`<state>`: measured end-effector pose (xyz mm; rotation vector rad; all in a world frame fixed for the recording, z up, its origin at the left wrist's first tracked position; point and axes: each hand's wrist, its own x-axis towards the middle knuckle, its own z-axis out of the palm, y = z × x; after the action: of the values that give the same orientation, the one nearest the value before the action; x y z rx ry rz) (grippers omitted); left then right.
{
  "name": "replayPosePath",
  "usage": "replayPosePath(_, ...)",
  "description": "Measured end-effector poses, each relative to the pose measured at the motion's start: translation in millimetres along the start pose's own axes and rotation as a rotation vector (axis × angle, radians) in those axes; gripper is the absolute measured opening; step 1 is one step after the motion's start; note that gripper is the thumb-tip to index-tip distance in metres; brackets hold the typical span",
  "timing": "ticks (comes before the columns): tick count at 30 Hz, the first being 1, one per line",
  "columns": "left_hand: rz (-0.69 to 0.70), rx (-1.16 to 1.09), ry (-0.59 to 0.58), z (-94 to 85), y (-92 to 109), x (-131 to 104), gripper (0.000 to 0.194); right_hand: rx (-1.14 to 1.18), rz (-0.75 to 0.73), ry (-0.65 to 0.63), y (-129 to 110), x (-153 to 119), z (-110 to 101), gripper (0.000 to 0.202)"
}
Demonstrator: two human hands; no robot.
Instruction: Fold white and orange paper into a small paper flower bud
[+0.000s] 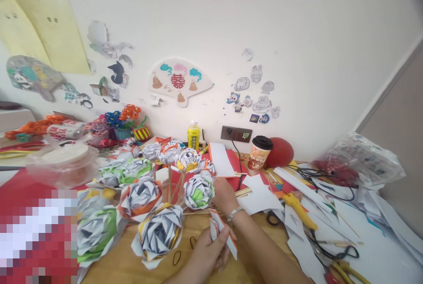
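Observation:
My left hand point(211, 246) is closed on folded paper point(223, 233), white with an orange edge, low in the middle of the view. My right hand point(224, 193), with a metal bracelet point(234, 213) at its wrist, reaches over the table just beyond the left one. Its fingers are hidden, so I cannot tell what they touch. Beside it is a white and green paper flower point(198, 191). More paper flowers, such as a white and yellow one point(158, 233), fill the table to the left. Two black elastic bands point(176, 258) lie near my left hand.
A yellow glue gun point(300, 210), scissors and white paper scraps cover the right side. At the back stand a yellow-labelled bottle point(193, 136), a lidded paper cup point(259, 154) and a red balloon point(280, 152). A plastic-wrapped tub point(64, 163) is at left. The bottom-left corner is pixelated.

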<state>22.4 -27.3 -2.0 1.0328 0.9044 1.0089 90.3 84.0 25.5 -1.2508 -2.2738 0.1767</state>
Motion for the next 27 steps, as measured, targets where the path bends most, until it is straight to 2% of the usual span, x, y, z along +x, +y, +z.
replayPosePath(3,0.052,-0.01,0.097,-4.1,6,3,0.057,0.103,0.084,0.098,2,-19,-25,0.018)
replayPosePath(5,0.091,-0.032,0.145,-8.0,9,6,0.057,0.432,0.183,0.156,0,-38,-42,0.018)
replayPosePath(7,0.126,-0.043,0.171,-11.6,10,9,0.056,0.582,0.201,0.141,-5,-57,-54,0.016)
replayPosePath(9,0.145,-0.03,0.183,-13.9,10,10,0.054,0.609,0.195,0.132,-11,-73,-60,0.013)
replayPosePath(13,0.13,0.056,0.179,-13.6,10,8,0.056,0.636,0.118,0.11,-21,-89,-58,0.015)
replayPosePath(22,0.149,0.113,0.112,-14.0,12,5,0.06,0.612,0.052,0.17,-23,-93,-53,0.017)
replayPosePath(27,0.169,0.121,0.056,-15.0,10,4,0.06,0.583,0.056,0.296,-24,-97,-56,0.02)
